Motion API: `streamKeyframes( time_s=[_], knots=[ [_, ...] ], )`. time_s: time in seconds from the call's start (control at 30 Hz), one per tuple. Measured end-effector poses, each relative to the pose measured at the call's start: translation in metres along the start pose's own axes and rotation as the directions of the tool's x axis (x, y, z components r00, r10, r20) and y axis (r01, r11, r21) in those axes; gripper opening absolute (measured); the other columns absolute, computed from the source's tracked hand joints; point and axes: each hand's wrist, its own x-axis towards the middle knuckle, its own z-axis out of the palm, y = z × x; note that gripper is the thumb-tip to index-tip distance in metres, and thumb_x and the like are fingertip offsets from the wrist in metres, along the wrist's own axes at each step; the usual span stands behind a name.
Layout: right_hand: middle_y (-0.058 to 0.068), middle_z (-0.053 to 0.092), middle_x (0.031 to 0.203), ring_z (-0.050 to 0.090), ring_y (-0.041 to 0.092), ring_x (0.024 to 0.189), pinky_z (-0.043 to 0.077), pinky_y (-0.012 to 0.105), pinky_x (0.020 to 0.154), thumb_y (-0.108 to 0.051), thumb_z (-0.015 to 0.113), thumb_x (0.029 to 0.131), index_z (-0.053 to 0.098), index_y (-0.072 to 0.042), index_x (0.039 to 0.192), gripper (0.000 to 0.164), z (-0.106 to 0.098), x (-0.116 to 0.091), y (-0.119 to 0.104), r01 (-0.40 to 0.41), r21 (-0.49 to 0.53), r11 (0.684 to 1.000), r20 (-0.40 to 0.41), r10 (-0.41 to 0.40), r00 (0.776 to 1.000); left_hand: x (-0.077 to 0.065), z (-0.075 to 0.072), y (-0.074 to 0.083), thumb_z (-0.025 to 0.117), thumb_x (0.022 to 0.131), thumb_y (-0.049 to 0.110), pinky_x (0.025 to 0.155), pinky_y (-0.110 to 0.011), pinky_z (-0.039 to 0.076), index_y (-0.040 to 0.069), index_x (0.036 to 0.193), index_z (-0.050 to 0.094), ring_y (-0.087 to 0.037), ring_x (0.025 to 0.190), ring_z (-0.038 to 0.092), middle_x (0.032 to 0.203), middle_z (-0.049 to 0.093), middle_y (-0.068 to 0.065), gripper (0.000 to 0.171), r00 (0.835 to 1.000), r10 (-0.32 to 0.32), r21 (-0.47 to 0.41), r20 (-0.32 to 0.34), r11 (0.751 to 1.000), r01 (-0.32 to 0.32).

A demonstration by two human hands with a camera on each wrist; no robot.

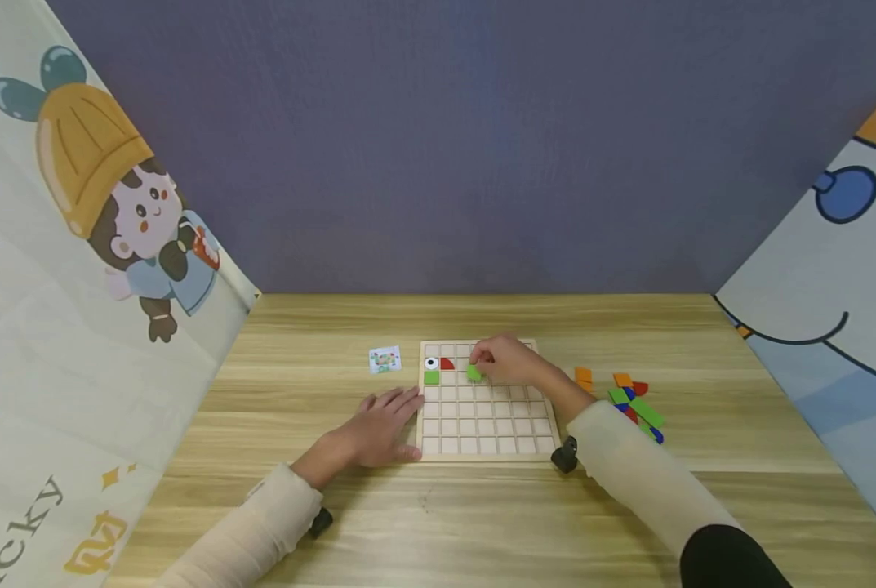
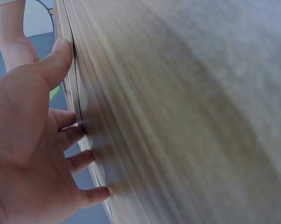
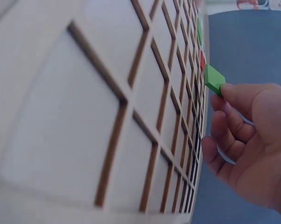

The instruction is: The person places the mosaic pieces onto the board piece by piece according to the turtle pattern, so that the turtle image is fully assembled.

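Note:
A wooden grid board (image 1: 486, 427) lies on the table. My right hand (image 1: 513, 362) is over its upper part, pinching a green square tile (image 3: 214, 79) between thumb and fingertips. In the right wrist view the tile is tilted, close over the grid. In the board's upper left cells are a white tile with a black eye dot (image 1: 432, 363), a red quarter-round piece (image 1: 447, 364) and a green square (image 1: 432, 378). My left hand (image 1: 382, 429) rests on the table with fingers spread, fingertips and thumb right at the board's left edge.
A small printed card (image 1: 384, 359) lies left of the board. To the right are orange tiles (image 1: 583, 376) and a loose pile with a long green piece (image 1: 646, 412) plus several red, blue and green pieces. A dark panel (image 1: 482, 163) rises behind the table (image 1: 379, 523).

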Motion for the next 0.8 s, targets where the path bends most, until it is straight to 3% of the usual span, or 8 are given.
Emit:
streamKeyframes(
  time_s=[0.57, 0.8],
  knots=[
    [-0.005, 0.073, 0.088, 0.059, 0.005, 0.07, 0.053, 0.028, 0.074, -0.014, 0.06, 0.1, 0.073, -0.013, 0.108, 0.015, 0.02, 0.02, -0.023, -0.005, -0.073, 0.997, 0.008, 0.006, 1.0, 0.0, 0.002, -0.001, 0.06, 0.095, 0.06, 0.117, -0.07, 0.027, 0.012, 0.162, 0.027, -0.04, 0.155, 0.025, 0.17, 0.023, -0.009, 0.089, 1.0, -0.007, 0.0, 0.01, 1.0, 0.007],
    [-0.005, 0.073, 0.087, 0.059, 0.007, 0.068, 0.052, 0.026, 0.069, -0.015, 0.062, 0.1, 0.074, -0.014, 0.106, 0.014, 0.023, 0.024, -0.029, 0.003, -0.083, 0.997, -0.001, -0.003, 1.0, 0.0, 0.002, -0.002, 0.059, 0.095, 0.06, 0.117, -0.07, 0.027, 0.013, 0.162, 0.026, -0.039, 0.155, 0.024, 0.171, 0.023, -0.008, 0.089, 1.0, -0.01, 0.001, 0.013, 1.0, 0.01]
  ],
)
